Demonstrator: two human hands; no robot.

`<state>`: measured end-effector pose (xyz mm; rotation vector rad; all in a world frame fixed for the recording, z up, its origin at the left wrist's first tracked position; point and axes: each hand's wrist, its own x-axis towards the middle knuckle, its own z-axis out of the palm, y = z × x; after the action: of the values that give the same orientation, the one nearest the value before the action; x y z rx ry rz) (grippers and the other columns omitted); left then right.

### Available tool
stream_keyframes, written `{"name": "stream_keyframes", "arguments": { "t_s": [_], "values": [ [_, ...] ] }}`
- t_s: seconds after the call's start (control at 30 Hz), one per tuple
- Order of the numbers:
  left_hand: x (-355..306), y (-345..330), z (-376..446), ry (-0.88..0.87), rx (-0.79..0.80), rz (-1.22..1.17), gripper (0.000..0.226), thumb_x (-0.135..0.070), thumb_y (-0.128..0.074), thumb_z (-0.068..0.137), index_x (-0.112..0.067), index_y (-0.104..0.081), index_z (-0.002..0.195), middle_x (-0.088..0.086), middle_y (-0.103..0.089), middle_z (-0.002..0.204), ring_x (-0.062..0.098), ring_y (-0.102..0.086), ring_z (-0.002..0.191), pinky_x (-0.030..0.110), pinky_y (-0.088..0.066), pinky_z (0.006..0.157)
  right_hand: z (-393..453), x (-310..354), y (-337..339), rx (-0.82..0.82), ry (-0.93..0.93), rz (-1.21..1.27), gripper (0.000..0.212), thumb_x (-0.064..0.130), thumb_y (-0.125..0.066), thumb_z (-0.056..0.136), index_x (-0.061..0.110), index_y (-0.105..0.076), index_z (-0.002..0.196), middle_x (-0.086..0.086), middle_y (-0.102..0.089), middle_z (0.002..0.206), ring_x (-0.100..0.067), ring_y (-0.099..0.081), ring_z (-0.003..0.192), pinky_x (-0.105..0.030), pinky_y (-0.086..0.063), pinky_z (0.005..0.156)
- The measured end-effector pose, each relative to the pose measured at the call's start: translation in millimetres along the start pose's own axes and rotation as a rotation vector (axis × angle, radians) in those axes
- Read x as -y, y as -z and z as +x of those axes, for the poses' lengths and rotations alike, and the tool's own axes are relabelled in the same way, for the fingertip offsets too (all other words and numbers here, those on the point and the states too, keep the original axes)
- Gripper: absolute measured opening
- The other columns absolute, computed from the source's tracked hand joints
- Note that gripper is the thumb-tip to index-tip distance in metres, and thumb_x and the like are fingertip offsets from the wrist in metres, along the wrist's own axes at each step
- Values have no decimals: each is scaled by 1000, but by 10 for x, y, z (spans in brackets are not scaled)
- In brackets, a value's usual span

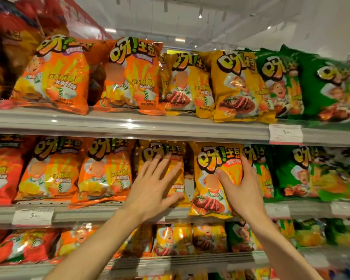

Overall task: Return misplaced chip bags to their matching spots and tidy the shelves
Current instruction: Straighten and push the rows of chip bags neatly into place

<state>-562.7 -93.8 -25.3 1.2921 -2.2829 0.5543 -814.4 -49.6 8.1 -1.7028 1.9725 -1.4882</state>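
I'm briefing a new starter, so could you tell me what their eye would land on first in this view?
Two bare hands at the middle shelf: the left hand lies flat with fingers spread on a yellow chip bag, and the right hand grips the neighbouring yellow steak bag. Around them the bags run in colour bands: orange bags left, green bags right.

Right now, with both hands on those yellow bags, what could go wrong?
1. The shiny yellow steak-picture chip bag under the right hand already hangs past the grey middle shelf edge, so it might slide off.
2. The left hand presses flat on the darker yellow chip bag; a hard push could crush chips.
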Motion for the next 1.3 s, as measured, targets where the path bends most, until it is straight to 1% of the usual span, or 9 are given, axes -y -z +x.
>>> {"name": "stream_keyframes", "arguments": {
  "t_s": [0.13,0.27,0.4,0.6,0.77,0.87,1.03,1.17,1.3],
  "values": [
    [-2,-110,23,37,71,75,78,-75,-27,95,-27,-32,156,11,-34,160,35,-28,149,51,-19,120,101,-7,-40,18,13,-5,91,62,-62,87,24,-20,159,-4,-28,162,-25,-24,149,-47,-27,118],
    [24,-108,-16,115,67,99,76,-70,-34,94,-21,-40,152,12,-36,158,37,-28,148,55,-23,119,246,31,-125,36,1,-48,90,61,-61,89,15,-24,157,-10,-33,157,-31,-33,143,-44,-32,112],
    [45,-98,-31,108,63,70,76,-71,-31,95,-24,-35,154,10,-30,162,35,-23,150,52,-15,120,309,37,-255,48,5,-60,82,61,-60,90,8,-35,148,-13,-43,138,-34,-44,131,-43,-39,105],
    [106,-127,-55,77,57,12,77,-73,-28,96,-26,-30,157,9,-24,164,32,-20,151,46,-8,122,318,7,-376,34,56,-79,82,58,-54,94,10,-26,154,-13,-34,149,-31,-36,139,-39,-35,108],
    [150,-138,-68,45,43,-30,77,-74,-27,96,-29,-23,158,4,-10,168,26,-5,155,44,-6,124,329,-70,-455,-18,93,-93,71,51,-57,96,2,-38,143,-16,-41,134,-33,-44,124,-34,-37,93],
    [159,-154,-73,37,43,-44,77,-74,-27,95,-30,-23,158,2,-7,168,24,-2,155,47,-10,124,350,-111,-557,-39,93,-106,69,51,-57,95,-3,-41,136,-18,-42,131,-35,-46,122,-40,-42,96],
    [111,-158,-66,62,19,-6,77,-75,-25,95,-29,-27,157,6,-11,168,28,-7,155,52,-12,123,350,-161,-565,-52,165,-243,74,56,-44,98,-2,-38,143,-23,-39,137,-39,-41,129,-48,-45,103],
    [-17,-163,-74,223,-53,11,72,-71,-27,97,-30,-29,157,9,-20,166,30,-13,154,53,-13,123,209,-183,-537,-73,423,-403,68,54,-30,103,6,-32,150,-24,-35,150,-38,-31,142,-51,-29,118],
    [-153,-200,-105,396,-138,-37,67,-62,-33,99,-26,-33,155,12,-30,161,31,-18,152,50,-15,123,79,-246,-650,15,475,-525,74,63,-16,101,16,-21,158,-18,-23,163,-34,-12,153,-48,-4,125]
  ]
}}
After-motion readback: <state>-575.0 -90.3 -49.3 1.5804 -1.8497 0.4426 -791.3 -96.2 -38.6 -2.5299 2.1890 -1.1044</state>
